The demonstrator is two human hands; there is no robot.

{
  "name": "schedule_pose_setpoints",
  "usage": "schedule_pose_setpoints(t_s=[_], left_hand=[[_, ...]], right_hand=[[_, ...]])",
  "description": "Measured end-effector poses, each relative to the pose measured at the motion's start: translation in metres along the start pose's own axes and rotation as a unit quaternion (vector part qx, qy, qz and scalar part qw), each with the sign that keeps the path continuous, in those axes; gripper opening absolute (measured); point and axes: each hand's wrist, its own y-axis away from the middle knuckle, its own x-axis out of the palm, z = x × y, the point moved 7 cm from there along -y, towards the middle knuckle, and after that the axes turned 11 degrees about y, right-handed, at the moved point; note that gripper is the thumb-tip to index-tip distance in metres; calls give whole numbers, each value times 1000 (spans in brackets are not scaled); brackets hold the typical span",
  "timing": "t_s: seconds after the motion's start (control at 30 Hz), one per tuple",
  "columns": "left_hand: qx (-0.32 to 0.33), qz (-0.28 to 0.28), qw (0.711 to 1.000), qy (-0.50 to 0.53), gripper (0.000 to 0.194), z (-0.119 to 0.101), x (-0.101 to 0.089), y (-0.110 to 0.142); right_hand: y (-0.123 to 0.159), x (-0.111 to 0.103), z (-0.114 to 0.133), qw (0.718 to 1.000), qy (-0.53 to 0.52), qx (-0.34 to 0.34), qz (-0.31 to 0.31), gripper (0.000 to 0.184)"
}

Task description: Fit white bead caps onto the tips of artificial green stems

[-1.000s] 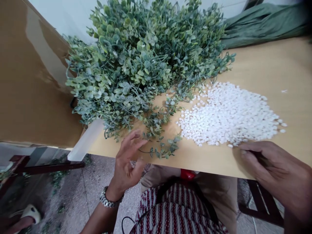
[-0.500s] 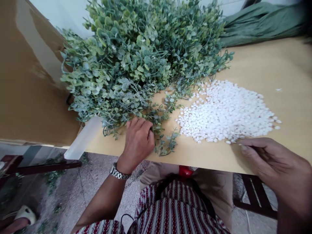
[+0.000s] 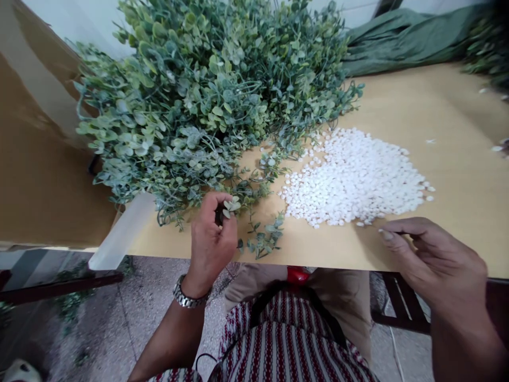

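My left hand (image 3: 212, 236), with a metal watch (image 3: 189, 293) at its wrist, is closed with thumb and forefinger on a small green leafy sprig (image 3: 231, 206). It is at the front edge of a big heap of artificial greenery (image 3: 199, 106). A loose sprig (image 3: 264, 241) lies just right of that hand on the table. My right hand (image 3: 435, 260) hovers near the front of a pile of small white disc-like pieces (image 3: 353, 180), its thumb and forefinger pinched together. A tiny white speck shows at those fingertips, too small to name.
A cardboard box (image 3: 47, 175) stands at the left. A translucent plastic strip (image 3: 123, 231) overhangs the front edge of the wooden table (image 3: 326, 249). Green cloth (image 3: 401, 42) lies at the back right, with dark greenery (image 3: 489, 50) beyond it. Part of a stool (image 3: 405, 302) shows below.
My left hand has turned so its thumb side faces up, bringing the sprig into sight. My right hand stays pinched near the white pile. The view has shifted slightly right.
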Motion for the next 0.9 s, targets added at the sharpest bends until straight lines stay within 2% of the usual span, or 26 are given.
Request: schedule_pose_setpoints(t_s=[0.07,0.13,0.2,0.3,0.37,0.43,0.5,0.53,0.6,0.67,0.7,0.77,0.83,0.9], left_hand=[[-24,-13,999,25,14,3,-1,-1],[-41,-36,997,47,13,7,-2,-2],[-43,-53,995,66,13,7,-1,-4],[-33,-65,989,129,13,-2,-2,-6],[-16,-99,980,174,15,-15,-11,-6],[-1,-145,972,186,19,-30,-27,-3],[-15,-136,975,175,22,-39,-36,-1],[-25,-97,979,175,21,-41,-35,0],[-43,26,978,201,20,-40,-21,4],[-60,129,963,229,24,-36,-3,11],[-69,160,955,238,24,-34,5,15],[-74,203,942,257,14,-33,22,22],[-81,222,930,282,5,-37,38,27],[-101,232,917,308,4,-42,54,32]], right_hand=[[0,2,15,998,-46,-36,25,9],[1,6,44,991,-97,-86,42,14],[5,18,89,964,-152,-197,97,15],[16,49,148,915,-156,-329,175,15],[19,69,167,903,-115,-374,181,21],[17,83,171,900,-113,-376,189,19],[12,87,166,905,-150,-341,206,17],[8,87,161,908,-182,-310,215,16],[1,81,148,908,-270,-226,228,13],[-4,74,133,892,-365,-130,231,9],[-5,72,125,881,-404,-87,231,7],[-2,69,111,856,-459,-10,237,4],[3,69,99,829,-501,50,244,2],[9,69,89,803,-536,93,244,3]])
